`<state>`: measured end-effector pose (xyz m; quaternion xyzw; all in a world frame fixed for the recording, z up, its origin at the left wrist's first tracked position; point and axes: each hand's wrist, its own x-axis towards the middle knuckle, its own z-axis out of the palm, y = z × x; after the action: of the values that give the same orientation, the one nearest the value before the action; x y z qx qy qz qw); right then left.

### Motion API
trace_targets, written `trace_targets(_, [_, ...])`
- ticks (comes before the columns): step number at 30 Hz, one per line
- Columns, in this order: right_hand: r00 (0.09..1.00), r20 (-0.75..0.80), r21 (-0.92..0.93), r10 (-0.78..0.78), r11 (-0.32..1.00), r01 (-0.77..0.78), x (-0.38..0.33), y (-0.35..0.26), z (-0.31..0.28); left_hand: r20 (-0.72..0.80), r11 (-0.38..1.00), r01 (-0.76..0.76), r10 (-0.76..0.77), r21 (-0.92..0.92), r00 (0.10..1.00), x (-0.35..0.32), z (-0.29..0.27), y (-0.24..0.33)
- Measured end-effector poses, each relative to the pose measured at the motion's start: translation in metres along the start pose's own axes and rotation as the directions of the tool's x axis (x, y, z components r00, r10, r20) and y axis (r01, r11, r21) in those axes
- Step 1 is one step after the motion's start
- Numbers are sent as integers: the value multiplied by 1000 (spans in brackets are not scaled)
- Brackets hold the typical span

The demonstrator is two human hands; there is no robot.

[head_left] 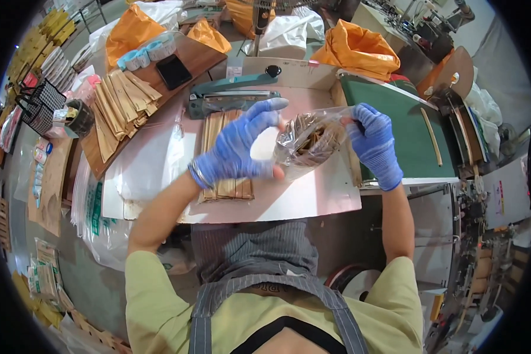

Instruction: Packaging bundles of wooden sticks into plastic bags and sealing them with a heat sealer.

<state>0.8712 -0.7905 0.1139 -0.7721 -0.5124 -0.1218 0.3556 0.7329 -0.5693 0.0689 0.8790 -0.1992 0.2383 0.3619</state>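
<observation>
My right hand (pixel 373 141), in a blue glove with bare fingertips, pinches the upper right edge of a clear plastic bag (pixel 295 168). Inside the bag is a bundle of thin brown pieces (pixel 314 140); their exact kind is hard to make out. Left of the bag, my left hand (pixel 239 144) wears the same kind of glove. Its thumb and fingers are spread apart, with nothing held between them. Under that hand lies a row of long, flat tan strips (pixel 230 190) on the white-pink tabletop (pixel 330 197).
Behind my left hand stands a teal bench sealer (pixel 236 91) with a black knob. A green surface (pixel 389 130) borders the right side. On a brown board (pixel 186 50) at left lie more tan strips (pixel 121 103), a black phone (pixel 173 72) and pale blue rolls (pixel 137 58).
</observation>
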Motion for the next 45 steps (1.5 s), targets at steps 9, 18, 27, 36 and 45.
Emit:
trace_targets(9, [974,-216,-160,-63,987,28,-8,-17,-1,-578,910,260,-408,-323,707,3,62,-12])
trace_targets(18, [963,-169,-296,-207,943,151,-35,-25,51,-372,905,139,-300,-402,878,4,70,12])
trace_targets(27, [883,-206,-52,423,896,-441,82,148,193,23,312,403,-766,-861,642,2,163,-127])
trace_targets(36, [938,-116,648,327,741,-178,153,96,237,225,-79,422,-924,-903,310,-55,50,-236])
trace_targets(45, [778,-15,872,628,388,-297,87,182,297,-453,545,822,-782,-163,429,-117,34,-197])
